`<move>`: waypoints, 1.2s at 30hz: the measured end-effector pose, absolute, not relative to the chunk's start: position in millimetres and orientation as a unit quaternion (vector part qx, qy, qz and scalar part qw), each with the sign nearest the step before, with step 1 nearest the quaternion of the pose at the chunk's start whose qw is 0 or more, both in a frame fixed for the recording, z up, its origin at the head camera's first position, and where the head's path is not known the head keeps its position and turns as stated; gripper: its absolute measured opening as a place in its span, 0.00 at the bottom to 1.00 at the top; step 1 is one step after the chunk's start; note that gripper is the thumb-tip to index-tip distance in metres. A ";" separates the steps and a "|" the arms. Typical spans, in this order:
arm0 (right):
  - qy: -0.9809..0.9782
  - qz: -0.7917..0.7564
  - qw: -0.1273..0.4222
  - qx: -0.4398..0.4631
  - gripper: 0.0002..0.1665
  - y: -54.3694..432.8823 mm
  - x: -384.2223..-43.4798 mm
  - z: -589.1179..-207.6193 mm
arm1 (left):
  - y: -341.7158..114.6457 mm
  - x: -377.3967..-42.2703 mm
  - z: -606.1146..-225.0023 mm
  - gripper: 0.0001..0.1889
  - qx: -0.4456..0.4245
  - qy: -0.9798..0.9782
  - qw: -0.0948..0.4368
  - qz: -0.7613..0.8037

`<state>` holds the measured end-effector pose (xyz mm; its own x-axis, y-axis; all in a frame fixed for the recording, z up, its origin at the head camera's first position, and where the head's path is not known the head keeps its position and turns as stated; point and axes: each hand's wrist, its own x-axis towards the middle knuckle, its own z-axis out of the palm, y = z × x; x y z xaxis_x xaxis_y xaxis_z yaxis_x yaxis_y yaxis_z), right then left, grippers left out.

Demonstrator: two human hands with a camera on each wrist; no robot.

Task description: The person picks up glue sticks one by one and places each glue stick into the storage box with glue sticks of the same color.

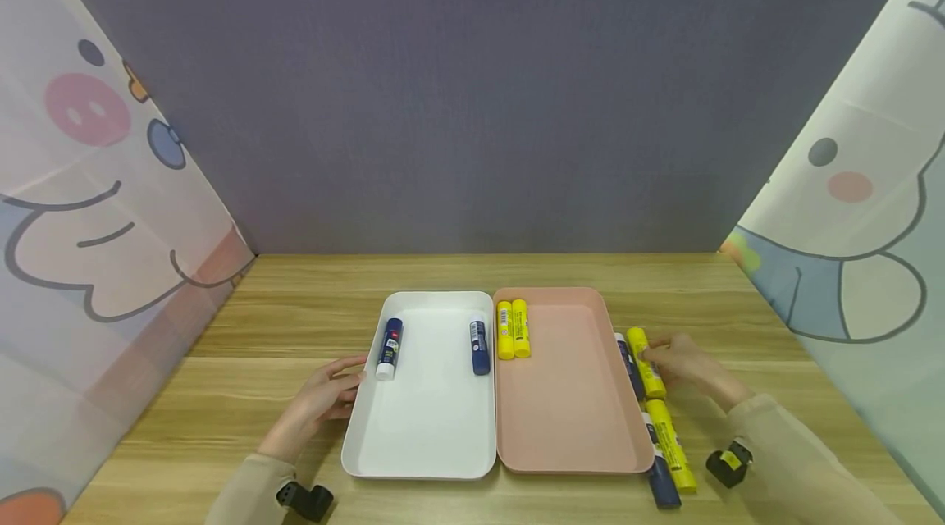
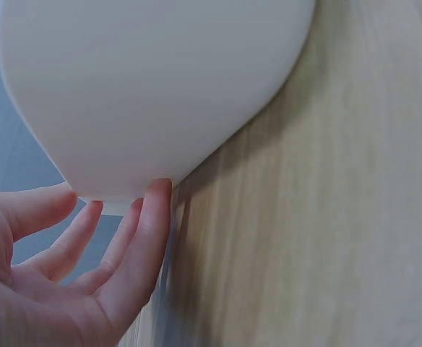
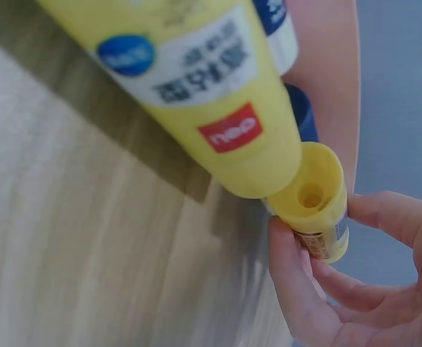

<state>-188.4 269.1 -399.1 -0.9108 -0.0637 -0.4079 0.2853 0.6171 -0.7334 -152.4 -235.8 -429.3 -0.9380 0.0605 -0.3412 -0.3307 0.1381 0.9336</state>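
Note:
My left hand [image 1: 317, 404] rests against the left wall of the white tray [image 1: 421, 463]; in the left wrist view the thumb and fingertips touch the tray's outer side. Two blue glue sticks [image 1: 390, 349] lie in this tray, one near each long side. With thumb and fingers, my right hand [image 1: 677, 357] pinches a yellow glue stick [image 3: 323, 238] beside the pink tray [image 1: 568, 459]. Close to the held stick, a blue glue stick [image 1: 630, 367] lies along the tray's right wall. Nearer the front are another yellow glue stick [image 1: 670, 445] and another blue one [image 1: 661, 472].
The two trays stand side by side on a wooden table [image 1: 310, 295]. Inside the pink one, two yellow glue sticks [image 1: 513, 328] lie together at the back left. A dark grey panel [image 1: 480, 98] closes off the back, with cartoon-printed cloths [image 1: 849, 180] at both sides.

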 end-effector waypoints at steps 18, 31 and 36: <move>0.872 -0.445 0.202 0.041 0.35 260.6 -199.0 -380.0 | -236.1 -151.9 -429.5 0.27 -0.087 0.736 0.152 0.654; 0.873 -0.443 0.203 0.015 0.41 243.6 -212.5 -363.7 | -235.8 -153.0 -429.9 0.26 -0.100 0.739 0.145 0.650; 0.870 -0.447 0.210 0.013 0.40 233.4 -217.1 -358.1 | -235.5 -152.6 -429.7 0.27 -0.100 0.742 0.146 0.647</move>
